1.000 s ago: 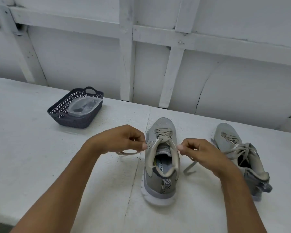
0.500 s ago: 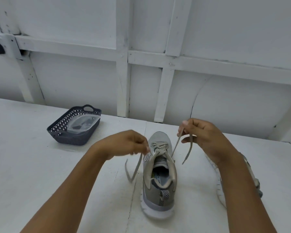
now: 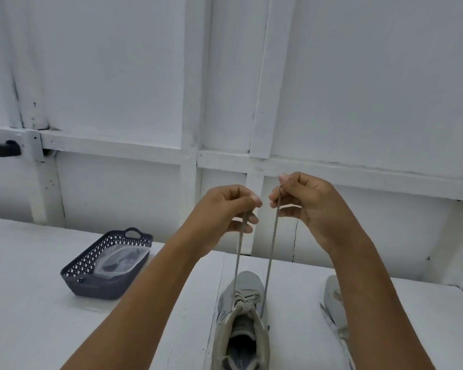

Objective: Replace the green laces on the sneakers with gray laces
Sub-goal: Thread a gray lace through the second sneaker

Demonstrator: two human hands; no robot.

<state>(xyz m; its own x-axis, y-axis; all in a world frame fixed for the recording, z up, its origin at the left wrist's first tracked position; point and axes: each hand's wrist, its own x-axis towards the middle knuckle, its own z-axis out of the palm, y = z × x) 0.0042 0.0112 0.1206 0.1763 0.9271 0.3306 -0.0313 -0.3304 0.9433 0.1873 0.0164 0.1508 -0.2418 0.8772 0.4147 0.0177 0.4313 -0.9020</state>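
white table (image 3: 38,329) | left grip (image 3: 221,209), right grip (image 3: 305,202) each pinch gray lace ends (image 3: 273,236) | sneaker (image 3: 245,283) below

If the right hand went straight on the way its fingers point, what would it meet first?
Likely the left hand: the right hand, pinching a lace end, points across a narrow gap at it, though depth is unclear.
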